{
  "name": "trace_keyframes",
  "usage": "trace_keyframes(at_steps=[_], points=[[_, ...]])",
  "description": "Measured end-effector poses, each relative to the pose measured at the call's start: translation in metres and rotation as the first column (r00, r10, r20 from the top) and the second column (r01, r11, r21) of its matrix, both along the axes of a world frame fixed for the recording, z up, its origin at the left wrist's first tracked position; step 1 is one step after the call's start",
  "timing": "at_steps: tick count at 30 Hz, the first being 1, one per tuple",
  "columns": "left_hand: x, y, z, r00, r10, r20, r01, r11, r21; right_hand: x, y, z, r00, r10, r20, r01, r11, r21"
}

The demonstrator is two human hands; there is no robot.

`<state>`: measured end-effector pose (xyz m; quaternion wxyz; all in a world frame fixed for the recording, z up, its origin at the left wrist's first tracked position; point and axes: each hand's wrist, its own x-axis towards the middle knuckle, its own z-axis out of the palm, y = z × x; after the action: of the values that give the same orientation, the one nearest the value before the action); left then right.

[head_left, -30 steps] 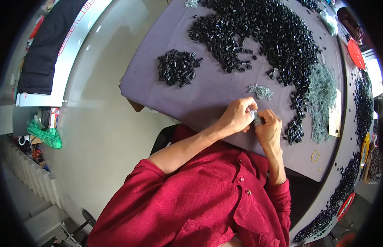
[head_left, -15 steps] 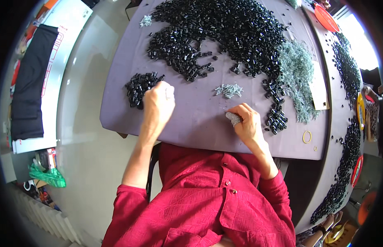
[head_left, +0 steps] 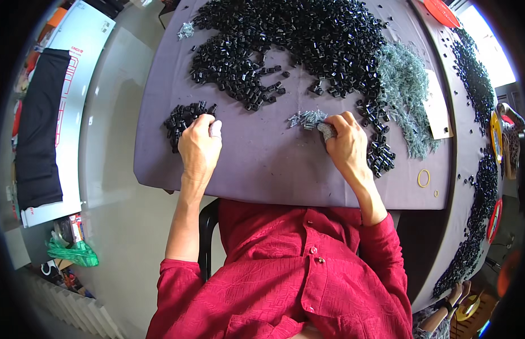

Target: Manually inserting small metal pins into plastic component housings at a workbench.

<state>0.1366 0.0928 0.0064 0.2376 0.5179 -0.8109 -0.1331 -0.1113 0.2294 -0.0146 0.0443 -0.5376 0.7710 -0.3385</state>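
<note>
My left hand [head_left: 200, 144] is at the near edge of a small heap of short black plastic pieces [head_left: 177, 121], fingers bent together. Its fingertips are hidden behind the hand, so what they hold does not show. A pale wrap covers one of its digits. My right hand [head_left: 348, 144] reaches a small pile of thin, greyish, pin-like pieces [head_left: 306, 118], its fingers closed in a pinch. Grey speckled wrap [head_left: 327, 131] covers its thumb. Anything between those fingertips is too small to make out.
A large mound of black pieces [head_left: 319, 39] spreads over the far part of the table. To its right lies a heap of greyish pins [head_left: 406, 85] beside a white card [head_left: 437, 113]. A yellow rubber band [head_left: 424, 178] lies near the right corner. Another person's hands [head_left: 457, 296] show at lower right.
My right hand has moved forward to the small pile of pins. The left hand has drawn back a little and stays at the small black heap. The view has shifted slightly.
</note>
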Motion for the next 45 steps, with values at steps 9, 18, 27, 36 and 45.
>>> trace_keyframes(at_steps=[9,18,27,36,45], points=[[-0.040,0.018,0.010,0.966,-0.193,-0.172,0.203,0.978,0.048,0.005,0.001,-0.002,0.976,0.055,-0.212,-0.040,0.996,0.074],[-0.100,0.053,-0.008,0.853,-0.408,-0.325,0.451,0.890,0.067,-0.003,0.006,-0.002,0.988,0.129,-0.080,-0.129,0.992,0.004],[-0.109,0.061,-0.022,0.847,-0.397,-0.352,0.458,0.883,0.106,-0.008,0.012,0.003,0.991,0.130,0.046,-0.125,0.988,-0.089],[-0.109,0.063,-0.022,0.865,-0.364,-0.344,0.428,0.894,0.130,-0.002,0.004,-0.001,0.997,0.049,-0.056,-0.048,0.999,0.002],[-0.132,0.054,-0.022,0.866,-0.456,-0.205,0.466,0.885,-0.001,-0.004,0.008,-0.009,0.984,0.143,-0.106,-0.149,0.988,-0.045]])
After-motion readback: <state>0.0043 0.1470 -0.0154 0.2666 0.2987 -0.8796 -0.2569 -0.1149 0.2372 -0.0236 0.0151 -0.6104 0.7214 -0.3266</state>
